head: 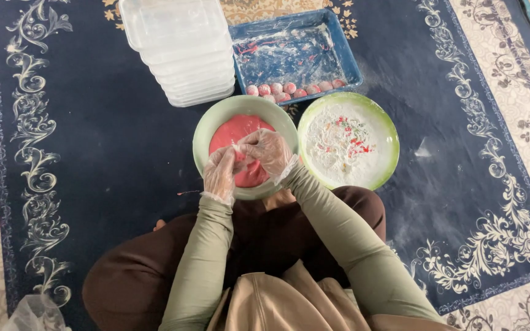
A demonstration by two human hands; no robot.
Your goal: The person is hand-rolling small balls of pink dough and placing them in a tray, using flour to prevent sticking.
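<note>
My gloved left hand (220,173) and right hand (267,150) meet over the near rim of the green bowl (207,125), fingertips pinching a small bit of the pink dough (235,132) that fills it. Just right, touching, sits a second green bowl (389,132) of white flour. Farther off lie a blue tray (348,52) with pink balls (289,89) and stacked clear containers (182,46). Open dark carpet (105,141) stretches left.
</note>
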